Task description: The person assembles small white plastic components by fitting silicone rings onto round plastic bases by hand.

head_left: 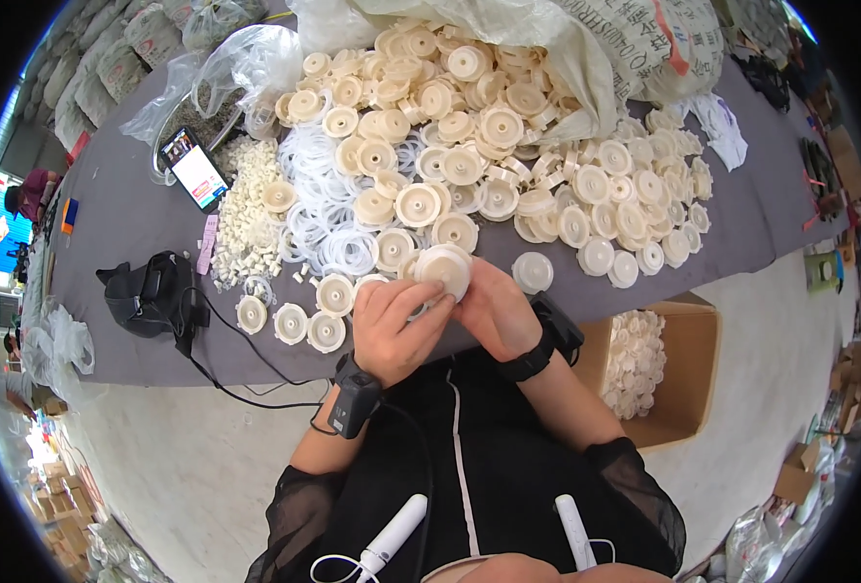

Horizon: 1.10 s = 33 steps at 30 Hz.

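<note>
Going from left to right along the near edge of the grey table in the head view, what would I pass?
Black pouch → three loose cream discs → left hand → cream disc held up → right hand → cardboard box of white parts.

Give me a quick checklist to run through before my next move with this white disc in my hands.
1. Both hands on the round white disc: ok; left hand, right hand.
2. Disc clear of the pile of discs: ok.
3. Clear rings within reach: ok.
4. Small white pieces within reach: ok.
5. Cardboard box has room: ok.
6. Ring seated in the disc: cannot tell.
</note>
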Tool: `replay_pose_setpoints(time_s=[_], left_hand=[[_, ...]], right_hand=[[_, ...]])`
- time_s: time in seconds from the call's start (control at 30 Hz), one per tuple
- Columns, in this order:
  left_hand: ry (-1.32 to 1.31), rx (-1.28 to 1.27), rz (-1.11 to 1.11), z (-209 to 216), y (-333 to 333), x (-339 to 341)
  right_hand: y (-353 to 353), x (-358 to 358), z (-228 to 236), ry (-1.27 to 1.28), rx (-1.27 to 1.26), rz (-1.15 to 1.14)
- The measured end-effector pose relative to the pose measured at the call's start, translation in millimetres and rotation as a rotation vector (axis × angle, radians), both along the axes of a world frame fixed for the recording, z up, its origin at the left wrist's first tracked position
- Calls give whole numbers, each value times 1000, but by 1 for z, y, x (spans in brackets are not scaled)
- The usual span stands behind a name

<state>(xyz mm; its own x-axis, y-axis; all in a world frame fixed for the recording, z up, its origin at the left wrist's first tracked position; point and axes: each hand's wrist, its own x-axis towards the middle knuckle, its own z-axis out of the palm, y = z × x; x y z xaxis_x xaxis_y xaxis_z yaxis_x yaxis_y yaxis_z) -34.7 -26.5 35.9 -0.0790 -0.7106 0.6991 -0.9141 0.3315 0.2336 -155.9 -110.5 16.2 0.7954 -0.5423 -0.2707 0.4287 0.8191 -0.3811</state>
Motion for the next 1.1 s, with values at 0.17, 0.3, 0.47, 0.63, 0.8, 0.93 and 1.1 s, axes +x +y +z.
replay_pose_setpoints(time_s=[0.17,0.3,0.47,0.63,0.8,0.93,1.1], left_hand=[[323,55,17,2,6,-4],[904,20,230,-3,-1,-14],[1397,261,-97,-23,13,-8],[1817,274,-334,-20,13,-12],[2090,202,-395,-22,12,-22],[2145,258,-559,-39,16,-15],[2090,332,-211,-19,12,-25]], right_hand=[[4,-4,0,133,-326,48],[14,-2,8,159,-407,17],[13,-9,0,570,-1148,-98],[12,-12,-1,260,-629,8],[13,-15,-3,116,-294,70],[13,-12,-3,-34,-77,203],[13,-11,-10,-65,-73,261]])
